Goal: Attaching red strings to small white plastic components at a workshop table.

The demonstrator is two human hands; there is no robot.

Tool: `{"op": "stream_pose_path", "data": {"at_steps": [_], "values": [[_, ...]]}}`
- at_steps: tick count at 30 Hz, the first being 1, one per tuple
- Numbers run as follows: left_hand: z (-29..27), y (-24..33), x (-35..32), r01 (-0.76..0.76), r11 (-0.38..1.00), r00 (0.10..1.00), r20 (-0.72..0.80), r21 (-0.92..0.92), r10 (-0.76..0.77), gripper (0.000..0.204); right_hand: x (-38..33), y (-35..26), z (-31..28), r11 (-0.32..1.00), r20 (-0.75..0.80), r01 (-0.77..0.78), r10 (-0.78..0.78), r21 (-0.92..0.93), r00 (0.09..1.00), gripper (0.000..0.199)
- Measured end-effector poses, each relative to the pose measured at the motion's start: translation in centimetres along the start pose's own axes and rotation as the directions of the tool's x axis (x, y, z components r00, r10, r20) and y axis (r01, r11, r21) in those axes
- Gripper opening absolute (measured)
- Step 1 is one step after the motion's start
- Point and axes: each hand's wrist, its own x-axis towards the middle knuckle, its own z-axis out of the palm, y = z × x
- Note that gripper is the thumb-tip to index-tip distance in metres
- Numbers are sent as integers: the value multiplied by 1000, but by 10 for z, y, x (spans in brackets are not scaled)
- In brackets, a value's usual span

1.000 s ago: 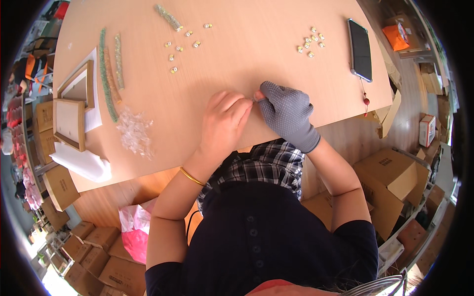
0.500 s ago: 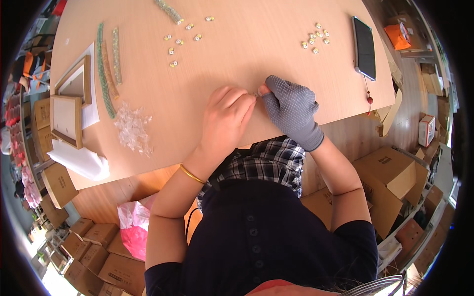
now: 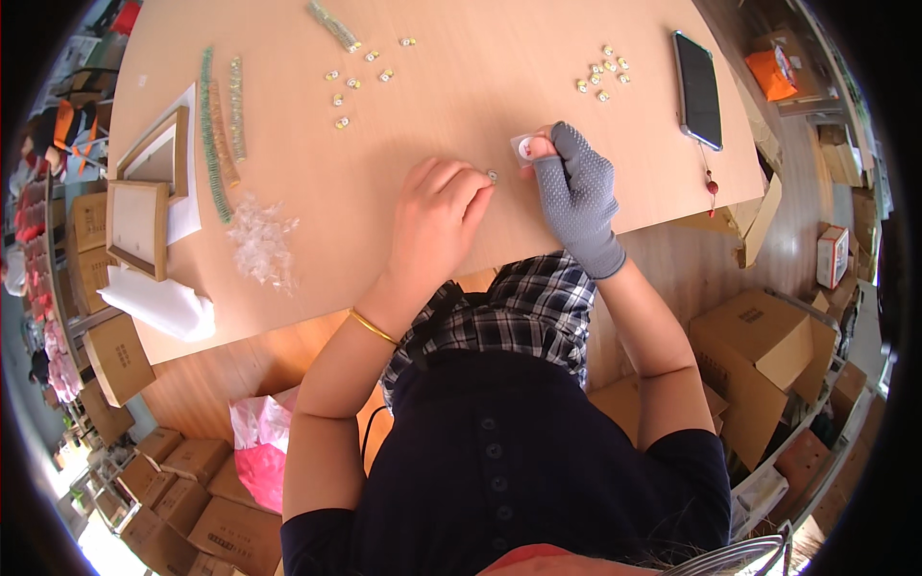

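My bare left hand [image 3: 437, 216] rests on the wooden table [image 3: 461, 106] with its fingertips pinching a tiny round bead [image 3: 492, 176]. My right hand [image 3: 576, 192], in a grey dotted glove, sits just to the right and holds a small clear packet with a pink spot [image 3: 524, 148] between thumb and fingers. The two hands are a few centimetres apart. Small pale beads [image 3: 602, 77] lie in a cluster beyond the right hand, and more of these loose beads [image 3: 357, 82] are scattered farther left.
A dark phone [image 3: 698, 88] lies at the table's right. Green and beige bead strands [image 3: 219, 125], small wooden frames [image 3: 144, 192], crumpled clear bags [image 3: 261, 242] and white foam [image 3: 158, 300] sit at the left. Cardboard boxes [image 3: 759, 355] stand on the floor around the table.
My hands have drawn apart; the right one lifted the small packet up and away, while the left keeps a bead at its fingertips.
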Motion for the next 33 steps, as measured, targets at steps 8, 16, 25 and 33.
{"op": "stream_pose_path", "data": {"at_steps": [8,16,25,33], "values": [[-7,-2,2,125,992,992,37,-3,-125,13,-1,6,-5,950,117,237,-217,-202,969,13],[-20,-79,92,13,957,984,-174,289,39,13,50,52,-49,842,-102,240,-326,-483,940,14],[-10,-75,99,-76,908,989,145,412,17,10,48,58,-51,817,-155,277,-402,-506,902,14],[-2,-2,6,8,993,999,47,115,-13,18,22,20,-33,902,43,258,-260,-345,965,14]]}}
